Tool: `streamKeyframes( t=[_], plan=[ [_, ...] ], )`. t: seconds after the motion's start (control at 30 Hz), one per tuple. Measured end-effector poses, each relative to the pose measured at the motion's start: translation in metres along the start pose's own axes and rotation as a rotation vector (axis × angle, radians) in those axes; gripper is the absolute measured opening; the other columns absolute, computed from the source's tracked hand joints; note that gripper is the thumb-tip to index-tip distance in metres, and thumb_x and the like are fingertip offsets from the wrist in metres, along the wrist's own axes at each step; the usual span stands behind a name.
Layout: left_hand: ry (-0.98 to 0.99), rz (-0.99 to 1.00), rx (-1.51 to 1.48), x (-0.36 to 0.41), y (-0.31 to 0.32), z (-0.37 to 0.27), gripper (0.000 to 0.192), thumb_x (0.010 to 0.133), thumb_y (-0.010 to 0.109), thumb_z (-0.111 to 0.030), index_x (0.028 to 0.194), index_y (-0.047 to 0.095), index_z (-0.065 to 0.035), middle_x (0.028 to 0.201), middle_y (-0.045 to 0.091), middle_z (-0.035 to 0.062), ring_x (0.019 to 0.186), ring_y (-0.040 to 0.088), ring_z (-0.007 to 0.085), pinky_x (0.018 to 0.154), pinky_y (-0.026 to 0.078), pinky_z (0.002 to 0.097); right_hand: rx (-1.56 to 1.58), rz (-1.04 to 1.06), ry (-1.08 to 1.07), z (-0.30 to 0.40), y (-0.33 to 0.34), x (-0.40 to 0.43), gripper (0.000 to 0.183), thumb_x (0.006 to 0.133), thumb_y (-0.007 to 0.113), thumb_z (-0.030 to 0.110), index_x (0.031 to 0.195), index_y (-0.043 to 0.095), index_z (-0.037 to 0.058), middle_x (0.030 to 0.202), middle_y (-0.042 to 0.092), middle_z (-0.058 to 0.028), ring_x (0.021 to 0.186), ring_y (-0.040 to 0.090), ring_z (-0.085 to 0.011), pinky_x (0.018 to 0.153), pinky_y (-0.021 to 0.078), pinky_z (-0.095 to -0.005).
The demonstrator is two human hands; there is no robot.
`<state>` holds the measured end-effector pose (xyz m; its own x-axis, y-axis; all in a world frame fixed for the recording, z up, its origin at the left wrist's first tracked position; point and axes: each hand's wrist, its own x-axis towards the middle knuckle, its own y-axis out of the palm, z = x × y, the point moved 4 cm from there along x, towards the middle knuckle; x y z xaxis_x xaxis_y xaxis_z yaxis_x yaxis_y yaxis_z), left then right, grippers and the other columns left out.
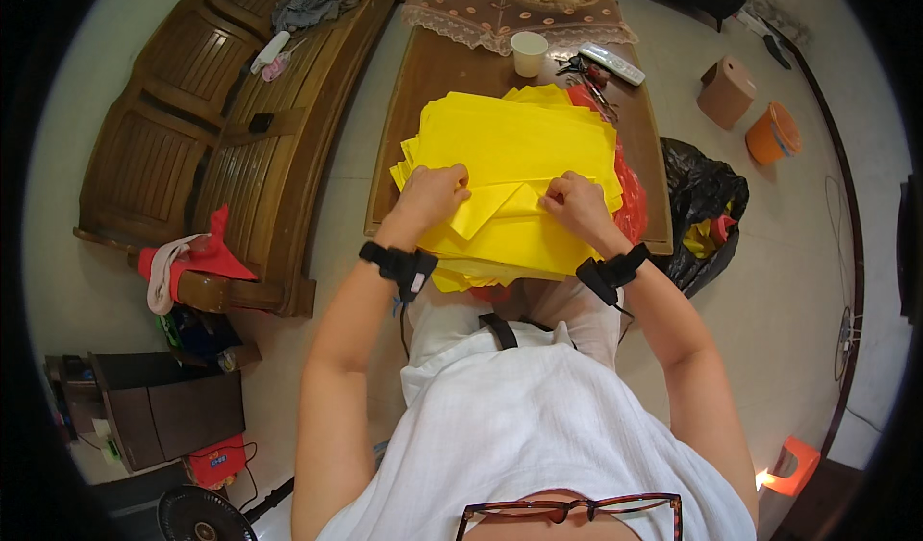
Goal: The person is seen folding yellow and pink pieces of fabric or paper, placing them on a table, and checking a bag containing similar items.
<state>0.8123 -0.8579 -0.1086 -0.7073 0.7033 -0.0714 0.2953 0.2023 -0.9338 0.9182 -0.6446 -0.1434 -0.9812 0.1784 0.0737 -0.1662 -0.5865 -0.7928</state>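
A thick, uneven stack of yellow sheets, paper or thin cloth, lies on the wooden table in front of me and reaches over its near edge. On top, a yellow piece with a folded, pointed flap lies between my hands. My left hand pinches the left part of this piece between thumb and fingers. My right hand has its fingertips curled together at the right end of the fold; whether they grip the material is hard to tell. Both wrists wear black straps with small devices.
Beyond the stack stand a paper cup, keys and a remote control. Red plastic shows at the stack's right. A black plastic bag sits on the floor right of the table; a wooden bench stands left.
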Motion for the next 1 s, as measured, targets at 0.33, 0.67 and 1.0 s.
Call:
streamKeyframes(
  t=[0.33,0.67,1.0],
  plan=[
    [0.303,-0.362,0.082,-0.036,0.057,-0.058,0.041,0.087,0.059,-0.011,0.127,0.054,-0.0018,0.136,0.051,0.0178,0.128,0.046,0.0345,0.107,0.036,0.0475,-0.11,-0.064,-0.08,0.002,0.004,-0.001,0.017,0.078,0.067,0.025,0.075,0.069,0.0081,0.081,0.063,-0.0092,0.083,0.061,-0.0289,0.07,0.0407,-0.046],
    [0.223,-0.244,0.104,-0.032,0.067,-0.064,0.05,0.092,0.057,-0.02,0.137,0.046,-0.003,0.148,0.039,0.0159,0.138,0.035,0.0324,0.111,0.03,0.0496,-0.132,-0.122,-0.076,0.005,0.003,-0.003,0.019,0.078,0.068,0.022,0.077,0.068,0.0031,0.082,0.064,-0.0119,0.081,0.061,-0.0313,0.07,0.0442,-0.0443],
    [0.22,-0.24,0.124,-0.029,0.077,-0.062,0.057,0.09,0.061,-0.031,0.139,0.046,-0.0069,0.149,0.038,0.0164,0.14,0.031,0.0332,0.11,0.027,0.0544,-0.131,-0.129,-0.049,0.001,0.007,-0.003,0.018,0.079,0.066,0.024,0.078,0.068,0.0064,0.085,0.063,-0.011,0.087,0.06,-0.0295,0.075,0.04,-0.0458]
  ],
)
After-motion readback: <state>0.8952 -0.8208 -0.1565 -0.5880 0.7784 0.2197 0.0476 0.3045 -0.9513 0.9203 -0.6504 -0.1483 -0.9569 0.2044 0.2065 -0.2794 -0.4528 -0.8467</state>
